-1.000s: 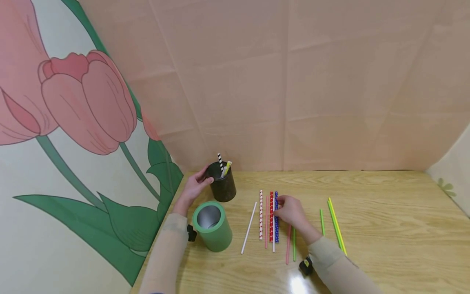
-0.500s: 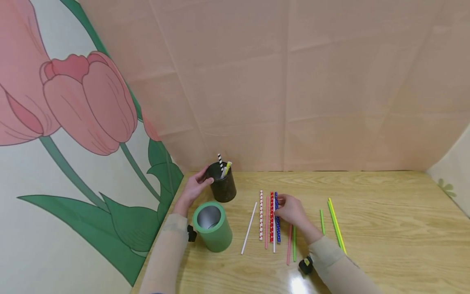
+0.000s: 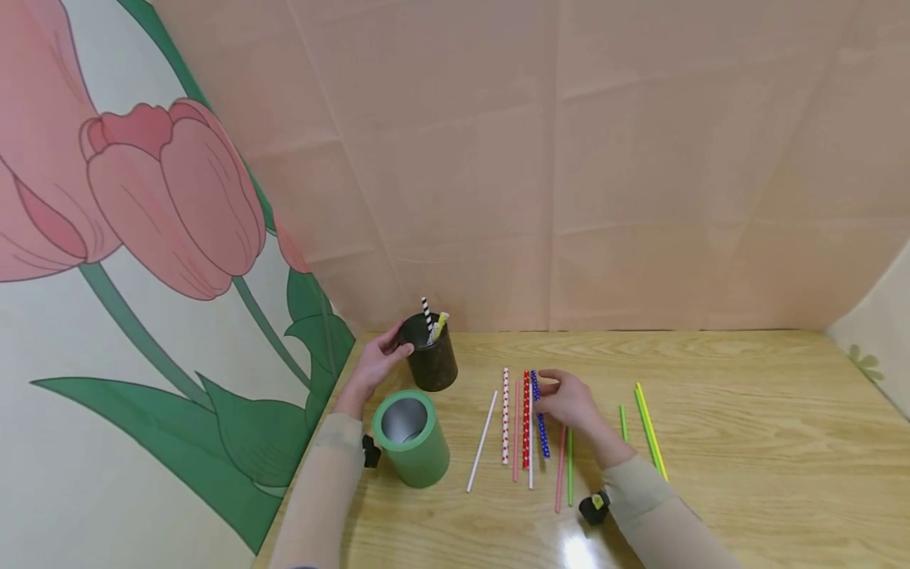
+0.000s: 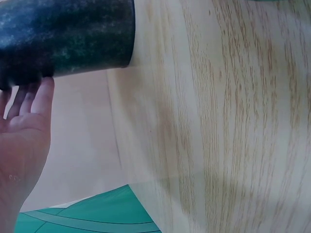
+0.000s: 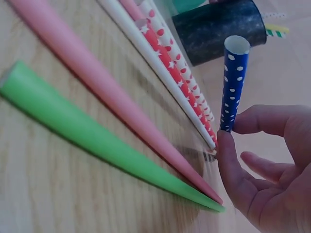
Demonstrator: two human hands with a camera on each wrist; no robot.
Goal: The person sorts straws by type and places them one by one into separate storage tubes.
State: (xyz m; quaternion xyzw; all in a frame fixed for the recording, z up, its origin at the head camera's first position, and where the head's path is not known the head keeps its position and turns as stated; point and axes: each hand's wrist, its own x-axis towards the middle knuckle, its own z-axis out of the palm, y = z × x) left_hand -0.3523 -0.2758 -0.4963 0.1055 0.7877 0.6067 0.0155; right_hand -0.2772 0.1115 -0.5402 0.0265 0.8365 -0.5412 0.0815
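My right hand [image 3: 569, 399] pinches a blue paper straw with white dots [image 5: 233, 85] between thumb and fingertips. In the right wrist view its open end tilts up, clear of the table. At the back left, my left hand [image 3: 373, 365] holds a dark cup [image 3: 435, 368] by its rim and side. A black-and-white striped straw [image 3: 426, 310] and a yellow one [image 3: 442, 322] stick out of the cup. Just left of the blue straw lie a white straw [image 3: 530, 474], a red starred straw [image 3: 526, 450], a pink straw [image 3: 516, 466] and a white straw with red marks [image 3: 505, 427].
A green cylinder [image 3: 419, 458], hollow and silvery inside, stands in front of the dark cup. A lone white straw [image 3: 482, 442] lies beside it. Near my right forearm are another pink straw [image 3: 559, 482], a green straw [image 3: 570, 474] and a yellow straw [image 3: 652, 431]. A beige backdrop [image 3: 554, 197] rises behind the table.
The blue straw has lifted and its near end has swung right, away from the red straw. My right hand has shifted slightly right. My left hand and the cup stay put.
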